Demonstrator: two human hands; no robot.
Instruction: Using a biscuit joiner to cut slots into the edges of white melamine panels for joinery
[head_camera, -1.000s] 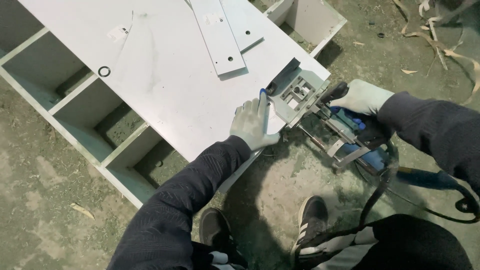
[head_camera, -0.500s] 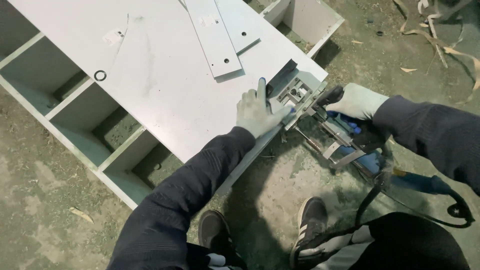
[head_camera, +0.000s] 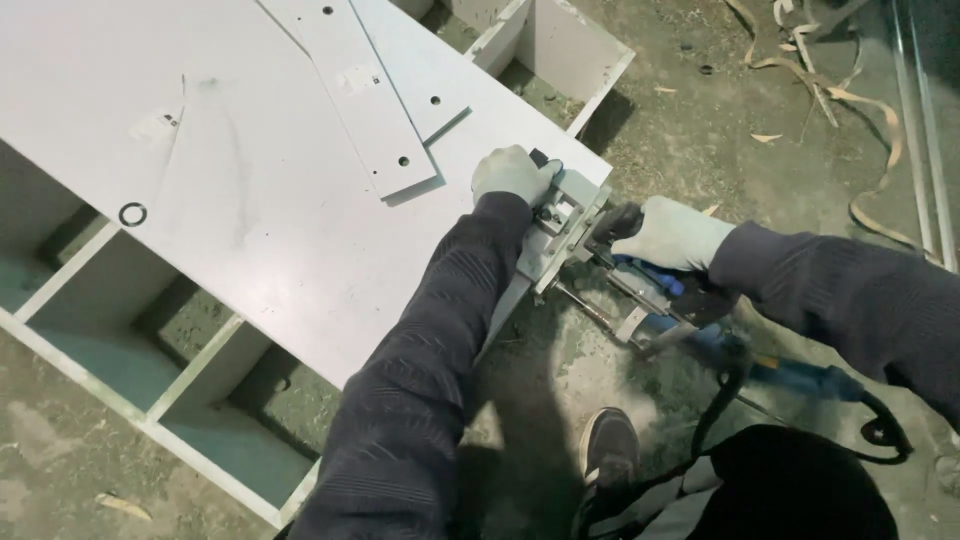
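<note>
While the gloved left hand (head_camera: 512, 172) presses the power tool's (head_camera: 640, 290) metal guide (head_camera: 565, 225) against the white board's (head_camera: 250, 180) edge, the right hand (head_camera: 672, 232) grips its handle.

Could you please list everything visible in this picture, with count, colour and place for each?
Large panel: one, white, lying across the open cabinet frame.
Cabinet frame: one, white with compartments, under the panel on the floor.
Narrow drilled strips: two, white, overlapping on the panel's top.
Ring: one, black, on the panel at left.
Power tool: one, blue and grey, pressed against the panel's right edge.
Cable: one, black, trailing at right.
Edging scraps: several, tan, on the floor, upper right.
Shoe: one, dark, bottom centre.
Left hand: gloved, white, on the tool's front plate.
Right hand: gloved, white, gripping the tool's handle.
</note>
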